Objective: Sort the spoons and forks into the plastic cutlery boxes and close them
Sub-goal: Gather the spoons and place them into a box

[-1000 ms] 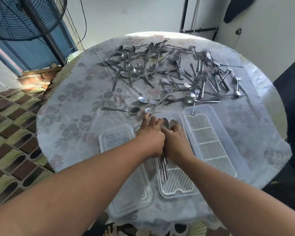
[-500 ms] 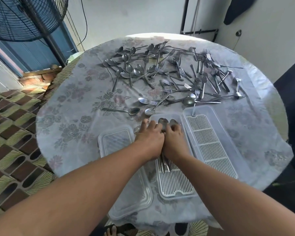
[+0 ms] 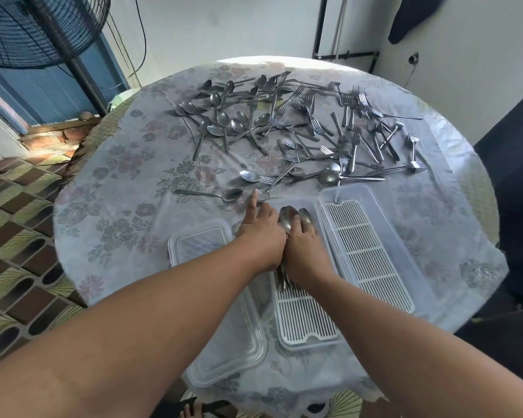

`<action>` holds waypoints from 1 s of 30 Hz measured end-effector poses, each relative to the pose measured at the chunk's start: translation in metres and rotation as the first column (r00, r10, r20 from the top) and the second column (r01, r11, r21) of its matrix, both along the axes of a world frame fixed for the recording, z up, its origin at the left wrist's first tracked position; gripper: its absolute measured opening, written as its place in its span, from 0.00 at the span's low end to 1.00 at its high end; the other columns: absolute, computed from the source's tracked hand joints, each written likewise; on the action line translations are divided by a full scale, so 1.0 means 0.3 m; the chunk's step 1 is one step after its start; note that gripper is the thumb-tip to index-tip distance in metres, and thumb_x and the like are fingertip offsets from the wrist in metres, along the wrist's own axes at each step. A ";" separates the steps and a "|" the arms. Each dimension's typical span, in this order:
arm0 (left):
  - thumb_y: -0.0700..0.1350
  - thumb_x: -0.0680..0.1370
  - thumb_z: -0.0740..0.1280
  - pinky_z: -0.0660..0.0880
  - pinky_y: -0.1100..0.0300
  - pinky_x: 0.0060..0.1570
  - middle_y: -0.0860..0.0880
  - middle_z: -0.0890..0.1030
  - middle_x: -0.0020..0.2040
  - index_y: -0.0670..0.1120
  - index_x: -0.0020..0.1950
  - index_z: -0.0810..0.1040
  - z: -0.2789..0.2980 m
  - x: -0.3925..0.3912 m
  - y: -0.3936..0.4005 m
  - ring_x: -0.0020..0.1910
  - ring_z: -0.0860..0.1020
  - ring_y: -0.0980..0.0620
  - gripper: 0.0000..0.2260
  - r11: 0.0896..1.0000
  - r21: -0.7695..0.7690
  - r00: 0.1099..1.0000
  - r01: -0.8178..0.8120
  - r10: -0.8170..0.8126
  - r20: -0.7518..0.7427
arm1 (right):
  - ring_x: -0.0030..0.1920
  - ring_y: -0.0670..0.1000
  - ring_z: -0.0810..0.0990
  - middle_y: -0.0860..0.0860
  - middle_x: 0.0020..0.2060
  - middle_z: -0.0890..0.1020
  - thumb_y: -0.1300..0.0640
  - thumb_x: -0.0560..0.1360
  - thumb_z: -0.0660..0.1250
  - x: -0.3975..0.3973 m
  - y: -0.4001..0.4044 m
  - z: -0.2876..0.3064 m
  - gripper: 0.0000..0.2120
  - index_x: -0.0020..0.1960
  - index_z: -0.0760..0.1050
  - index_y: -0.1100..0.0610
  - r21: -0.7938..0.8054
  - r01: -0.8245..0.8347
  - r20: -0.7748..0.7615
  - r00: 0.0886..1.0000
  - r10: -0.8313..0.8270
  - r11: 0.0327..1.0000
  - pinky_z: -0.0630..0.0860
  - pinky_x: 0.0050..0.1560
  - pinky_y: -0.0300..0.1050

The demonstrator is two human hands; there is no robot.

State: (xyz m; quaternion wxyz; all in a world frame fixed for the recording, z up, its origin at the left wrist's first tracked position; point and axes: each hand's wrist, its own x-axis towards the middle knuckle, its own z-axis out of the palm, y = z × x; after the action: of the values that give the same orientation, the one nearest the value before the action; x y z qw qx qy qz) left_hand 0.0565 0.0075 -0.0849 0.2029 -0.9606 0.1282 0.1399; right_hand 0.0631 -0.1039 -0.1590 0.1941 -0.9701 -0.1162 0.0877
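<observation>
Together, both hands [image 3: 284, 242] cover a spoon bundle [image 3: 295, 218] (count hidden) in the middle box [image 3: 308, 327]; grip unclear.

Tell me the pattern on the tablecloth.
Faded floral print on the pale grey tablecloth, clearest in the head view.

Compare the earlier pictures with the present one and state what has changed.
Very little changed. Both hands, left hand and right hand, remain pressed together on the bundle of steel spoons in the middle clear plastic box. The left forefinger now stretches further out. Scattered cutlery, lid and the other box are unmoved.
</observation>
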 end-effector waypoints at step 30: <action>0.48 0.80 0.64 0.80 0.49 0.46 0.48 0.83 0.46 0.50 0.52 0.80 0.134 0.214 0.379 0.44 0.80 0.45 0.06 0.530 -0.799 0.893 -0.284 0.450 -0.019 | 0.52 0.54 0.81 0.52 0.50 0.84 0.55 0.81 0.64 0.127 0.390 0.280 0.08 0.57 0.80 0.54 0.701 0.410 -0.182 0.894 -0.410 0.584 0.78 0.55 0.53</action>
State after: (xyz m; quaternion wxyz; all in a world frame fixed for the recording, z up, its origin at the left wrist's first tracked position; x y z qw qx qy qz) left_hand 0.1207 0.1214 -0.0446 -0.2604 -0.9641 -0.0495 0.0170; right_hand 0.1013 0.0133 -0.0751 0.5750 -0.8136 0.0855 -0.0123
